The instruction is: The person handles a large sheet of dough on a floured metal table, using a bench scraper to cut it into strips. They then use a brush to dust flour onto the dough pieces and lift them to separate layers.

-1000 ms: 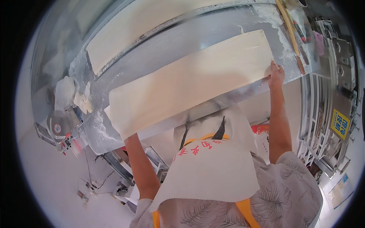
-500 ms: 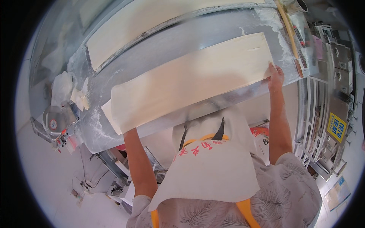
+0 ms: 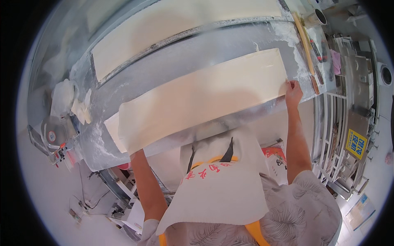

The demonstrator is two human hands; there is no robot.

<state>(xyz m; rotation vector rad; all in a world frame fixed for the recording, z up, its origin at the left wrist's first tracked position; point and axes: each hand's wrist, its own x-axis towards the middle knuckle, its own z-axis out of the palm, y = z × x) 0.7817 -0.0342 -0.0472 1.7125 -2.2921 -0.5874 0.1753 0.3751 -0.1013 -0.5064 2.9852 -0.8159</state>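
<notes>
A long, pale dough sheet (image 3: 201,94) lies slantwise across the grey work table (image 3: 172,65), over another layer whose edge shows at the left end. My right hand (image 3: 293,91) pinches the sheet's near right edge between thumb and fingers. At the near left corner, my left hand (image 3: 137,155) reaches under the sheet. Only its wrist side shows; the dough covers its fingers. The sheet's left end is curved over that hand.
Beyond the sheet, a dark-edged tray (image 3: 135,59) bears more pale dough. A wooden rolling pin (image 3: 303,43) and a metal cup (image 3: 315,18) are at the far right. Dough scraps (image 3: 83,107) and a plastic bag (image 3: 63,98) lie on the left. Metal racks (image 3: 332,135) stand right.
The view has shifted, so the table and sheet appear lower. My right hand still grips the right edge, slightly lower along it. My left hand stays under the left end.
</notes>
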